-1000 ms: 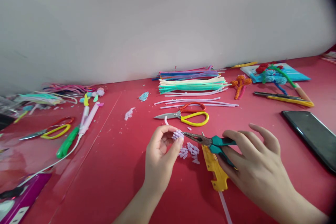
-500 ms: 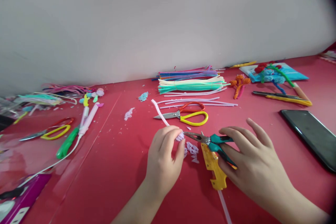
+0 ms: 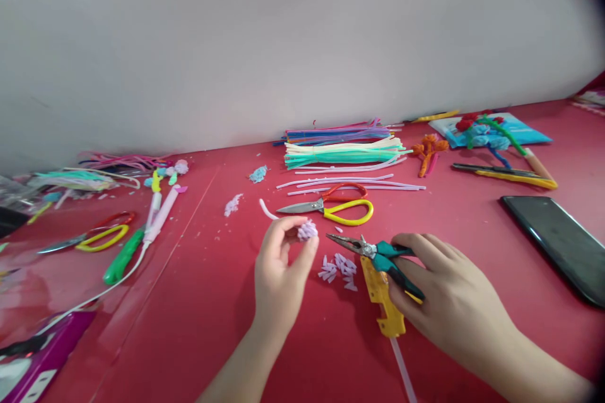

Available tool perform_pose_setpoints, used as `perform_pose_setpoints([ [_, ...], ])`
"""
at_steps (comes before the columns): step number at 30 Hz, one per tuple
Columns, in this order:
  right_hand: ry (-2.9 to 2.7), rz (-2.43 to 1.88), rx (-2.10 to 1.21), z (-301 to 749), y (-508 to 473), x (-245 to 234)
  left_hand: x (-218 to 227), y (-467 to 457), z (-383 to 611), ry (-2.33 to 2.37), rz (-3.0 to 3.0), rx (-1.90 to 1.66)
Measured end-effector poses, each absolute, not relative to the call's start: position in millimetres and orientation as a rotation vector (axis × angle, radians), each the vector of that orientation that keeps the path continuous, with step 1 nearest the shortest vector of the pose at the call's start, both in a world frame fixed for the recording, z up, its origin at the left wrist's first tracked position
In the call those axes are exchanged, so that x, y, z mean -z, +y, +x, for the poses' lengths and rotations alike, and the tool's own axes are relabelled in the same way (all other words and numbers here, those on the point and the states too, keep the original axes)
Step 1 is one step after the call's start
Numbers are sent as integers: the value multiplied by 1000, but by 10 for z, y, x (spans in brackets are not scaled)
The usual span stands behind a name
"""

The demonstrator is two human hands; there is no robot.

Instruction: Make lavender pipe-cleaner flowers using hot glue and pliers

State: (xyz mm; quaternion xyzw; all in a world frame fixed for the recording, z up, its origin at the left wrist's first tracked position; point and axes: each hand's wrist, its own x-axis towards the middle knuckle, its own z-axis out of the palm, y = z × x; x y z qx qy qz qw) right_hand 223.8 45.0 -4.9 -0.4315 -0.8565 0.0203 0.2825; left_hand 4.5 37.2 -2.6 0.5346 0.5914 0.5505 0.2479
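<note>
Between thumb and fingers, my left hand (image 3: 282,271) pinches a small lilac pipe-cleaner flower (image 3: 307,230); a pale stem (image 3: 267,209) sticks out behind the fingers. My right hand (image 3: 449,289) is closed round the teal handles of long-nose pliers (image 3: 373,253), whose tip points at the flower but stands apart from it. Under the pliers lies a yellow glue gun (image 3: 386,302) with a clear glue stick in its end. Cut lilac pieces (image 3: 339,269) are heaped on the red table (image 3: 198,327) between my hands. Scissors with red and yellow handles (image 3: 347,208) lie just beyond.
Bundles of pipe cleaners (image 3: 347,152) lie against the white wall (image 3: 265,44). A black phone (image 3: 553,245) and tweezers (image 3: 501,173) are at the right. On the left are another pair of scissors (image 3: 94,236), a pink corded tool (image 3: 161,214) and a purple power strip (image 3: 51,352).
My left hand has moved slightly left and turned, bringing the flower into fuller view and away from the pliers' tip. The pliers have hardly moved.
</note>
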Motion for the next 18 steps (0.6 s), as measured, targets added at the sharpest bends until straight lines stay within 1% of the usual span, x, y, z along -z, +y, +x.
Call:
perform_pose_setpoints([
  [3,-2238,-1170,-348,2248,441,45,11,397,42,1313,973,-1505],
  [6,-2193,-1158,-519,2236,447,26,-15,398,62,1132,844,-1492],
  [9,-2183,-1151,-550,2214,455,9,-42,380,86,1096,828,-1483],
  [18,-2174,-1123,-487,2201,465,14,-74,352,93,1084,834,-1460],
])
